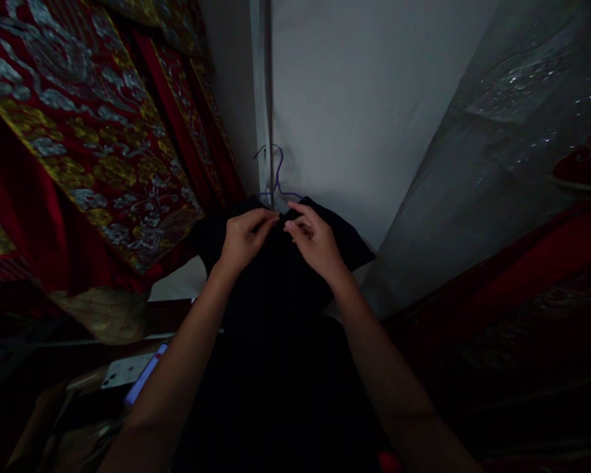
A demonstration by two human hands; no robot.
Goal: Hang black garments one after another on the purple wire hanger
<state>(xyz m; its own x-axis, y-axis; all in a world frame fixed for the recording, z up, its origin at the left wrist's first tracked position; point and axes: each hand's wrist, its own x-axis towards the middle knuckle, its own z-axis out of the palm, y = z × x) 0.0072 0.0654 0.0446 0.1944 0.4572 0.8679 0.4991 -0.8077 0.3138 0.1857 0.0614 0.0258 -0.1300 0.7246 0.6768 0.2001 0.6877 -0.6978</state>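
Note:
A black short-sleeved shirt (280,276) hangs in front of me on a purple wire hanger (279,172). My left hand (243,236) is closed in a pinch at the left side of the shirt's neck opening, thumb against fingertips. Facing it across a small gap, my right hand (317,240) touches the other side of the opening. Its index finger is raised, while the thumb and the other fingers look closed on the cloth's edge. The dark fabric hides any small fastener between the fingertips.
Red cloths with silver and gold embroidery (112,151) hang on the left. A pale upright pole (262,85) stands by the white wall (354,98). Clear plastic sheeting (472,151) covers the right. Two phones, one white (127,370) and one with a lit screen (146,376), lie lower left.

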